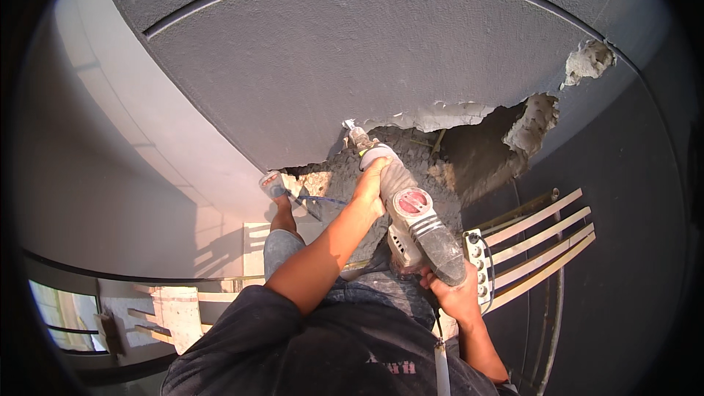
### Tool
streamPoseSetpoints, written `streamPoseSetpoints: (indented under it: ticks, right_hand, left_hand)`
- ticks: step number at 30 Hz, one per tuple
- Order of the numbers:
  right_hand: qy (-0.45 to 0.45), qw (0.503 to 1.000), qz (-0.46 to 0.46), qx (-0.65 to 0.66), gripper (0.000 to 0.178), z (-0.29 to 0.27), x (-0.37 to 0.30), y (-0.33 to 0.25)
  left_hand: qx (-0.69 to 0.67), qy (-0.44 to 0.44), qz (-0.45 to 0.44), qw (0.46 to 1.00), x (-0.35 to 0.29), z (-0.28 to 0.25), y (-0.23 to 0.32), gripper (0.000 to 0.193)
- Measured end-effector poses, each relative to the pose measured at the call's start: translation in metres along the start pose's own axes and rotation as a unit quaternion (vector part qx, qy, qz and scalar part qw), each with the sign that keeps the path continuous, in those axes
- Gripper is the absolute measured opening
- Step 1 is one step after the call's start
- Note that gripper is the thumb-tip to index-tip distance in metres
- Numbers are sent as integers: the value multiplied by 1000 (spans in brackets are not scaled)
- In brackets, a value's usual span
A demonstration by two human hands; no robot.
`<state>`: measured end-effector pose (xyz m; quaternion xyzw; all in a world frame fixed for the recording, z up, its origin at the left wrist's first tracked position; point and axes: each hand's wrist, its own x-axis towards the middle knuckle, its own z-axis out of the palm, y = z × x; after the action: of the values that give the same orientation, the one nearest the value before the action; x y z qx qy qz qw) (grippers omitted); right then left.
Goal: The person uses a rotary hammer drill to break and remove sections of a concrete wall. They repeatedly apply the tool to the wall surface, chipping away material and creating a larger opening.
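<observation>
A grey, dust-covered demolition hammer [420, 231] with a round red-and-white patch on its side lies slantwise in front of me. My left hand [372, 185] is closed around its front part, behind the chuck. My right hand [456, 295] grips the handle at its rear end. The chisel bit [350, 125] meets the dark grey textured wall [323, 59] at the ragged lower edge of its surface. White crumbled material shows at the tip. To the right of the bit, a jagged broken opening [477, 139] exposes rough grey material and a dark hollow.
A smaller broken patch [589, 62] sits farther right on the wall. Light wooden slats [539, 238] and a white power strip [477, 264] are by my right hand. A blue cable [323, 199] runs near my dusty shoe [272, 182]. Rubble [315, 185] lies below the wall's edge.
</observation>
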<state>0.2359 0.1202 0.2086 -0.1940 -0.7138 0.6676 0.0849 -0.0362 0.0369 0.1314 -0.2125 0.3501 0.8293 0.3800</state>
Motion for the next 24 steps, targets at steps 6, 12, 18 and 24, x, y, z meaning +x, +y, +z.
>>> streamPoseSetpoints:
  ticks: [6,12,18,24]
  right_hand:
    - [30,999,1,-39,18,11,-15,-10]
    - [29,999,35,-26,22,-1,-1,-46]
    - [23,995,64,-76,24,1,-19,-38]
    - [10,996,86,-38,24,2,-13,-37]
  left_hand:
    - [7,-7,-6,1000,-8,0,1,38]
    - [-17,-13,-46,999,-15,14,12,33]
    - [-18,17,-34,999,-24,7,3,31]
    - [-1,8,-59,998,-27,7,6,36]
